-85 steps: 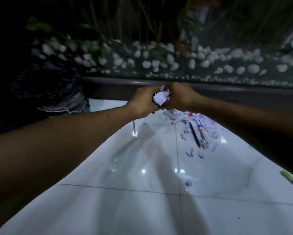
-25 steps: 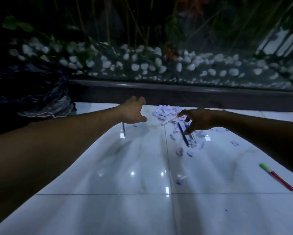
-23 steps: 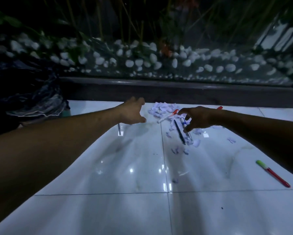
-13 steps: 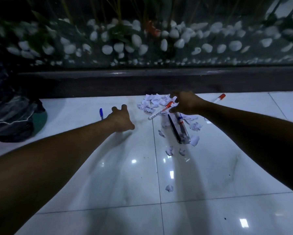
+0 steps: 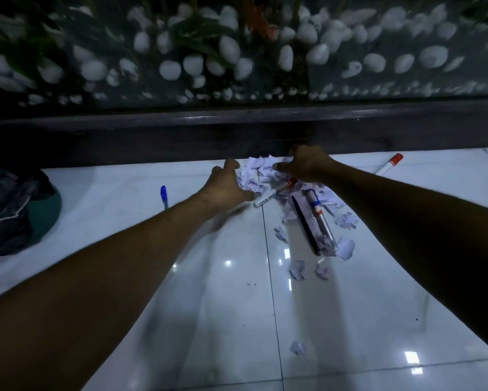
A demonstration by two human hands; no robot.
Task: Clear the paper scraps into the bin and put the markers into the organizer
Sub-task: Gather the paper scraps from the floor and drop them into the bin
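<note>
Head view: scrap pile (image 5: 258,172) lies between left hand (image 5: 227,184) and right hand (image 5: 304,163), both spread, gripping nothing. Five pens or markers (image 5: 320,218) lie around; several loose scraps (image 5: 297,268) nearer.

From my feed I see two bare forearms, no sleeves anywhere in view. The left hand (image 5: 225,185) and right hand (image 5: 307,164) wear no gloves; I can make out no rings, watch or bands in this dim light.
</note>
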